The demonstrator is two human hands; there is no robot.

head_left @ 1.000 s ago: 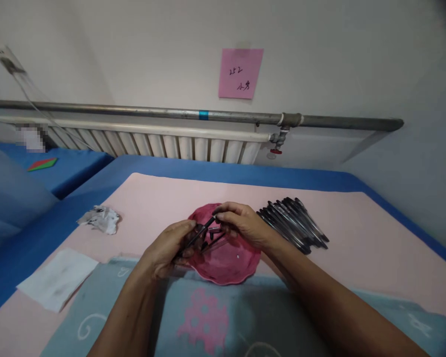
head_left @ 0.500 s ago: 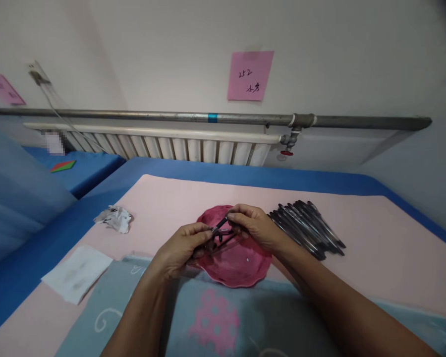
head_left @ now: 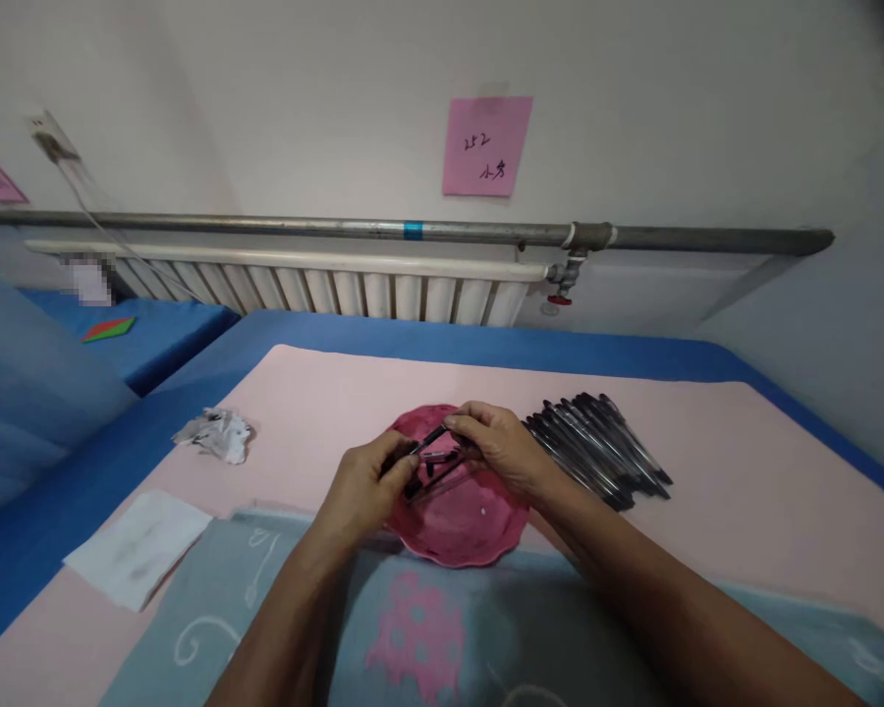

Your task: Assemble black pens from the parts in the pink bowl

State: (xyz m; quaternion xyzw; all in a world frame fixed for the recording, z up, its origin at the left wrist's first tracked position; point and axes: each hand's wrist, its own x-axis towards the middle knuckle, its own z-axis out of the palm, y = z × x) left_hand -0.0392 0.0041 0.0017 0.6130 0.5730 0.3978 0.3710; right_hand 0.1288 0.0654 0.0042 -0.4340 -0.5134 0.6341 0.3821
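Both my hands are over a scalloped pink plate (head_left: 471, 538). A slim dark pen (head_left: 428, 440) spans the gap between them, tilted up toward the right. My left hand (head_left: 368, 481) pinches its lower left end between thumb and fingers. At the upper right end, my right hand (head_left: 495, 442) grips it with thumb and index finger; its other fingers curl under. Below the pen, several dark and clear pen parts (head_left: 442, 476) lie in the plate, partly hidden by my hands. To the right, many black-capped clear pens (head_left: 593, 447) lie side by side in a pile.
A crumpled, stained tissue (head_left: 217, 434) and a flat smudged white paper (head_left: 139, 548) lie on the left of the pink mat (head_left: 324, 383). A grey-blue patterned cloth (head_left: 228, 589) covers the near side. Behind the blue table edge stand a radiator (head_left: 375, 293) and pipe (head_left: 302, 228).
The view has swung slightly right. My left hand has shifted its grip on the pen, its fingers rising a little, and more pen parts show beneath. My right hand keeps its pinch.
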